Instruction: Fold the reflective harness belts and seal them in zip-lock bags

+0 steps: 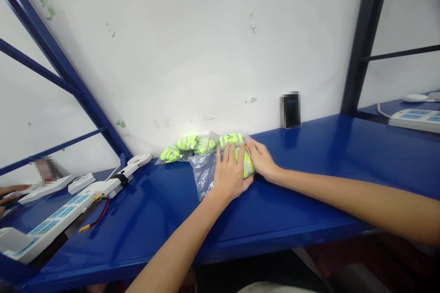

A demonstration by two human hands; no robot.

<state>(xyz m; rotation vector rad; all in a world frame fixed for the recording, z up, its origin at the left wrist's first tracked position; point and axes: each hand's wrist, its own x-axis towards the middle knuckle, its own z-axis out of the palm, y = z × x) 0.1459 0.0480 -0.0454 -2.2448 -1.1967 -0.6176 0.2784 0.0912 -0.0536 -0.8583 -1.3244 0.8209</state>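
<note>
A clear plastic bag (203,171) with a folded neon-yellow reflective vest (248,167) in its right part lies on the blue table, between both hands. My left hand (229,171) lies across the bag's middle, fingers stretched over the top and thumb along the vest's near side, gripping it. At the bag's right end, my right hand (261,158) has its fingers closed on the edge, near a red strip; its fingertips are partly hidden. Several more bagged yellow vests (187,142) lie just behind, along the wall.
A black box-like device (291,110) stands against the wall at the right. On the left lie a white power strip (57,222), a small white fan (139,159) and a red-black cable with yellow connectors (99,217). Another person's hand (13,190) shows at the far left.
</note>
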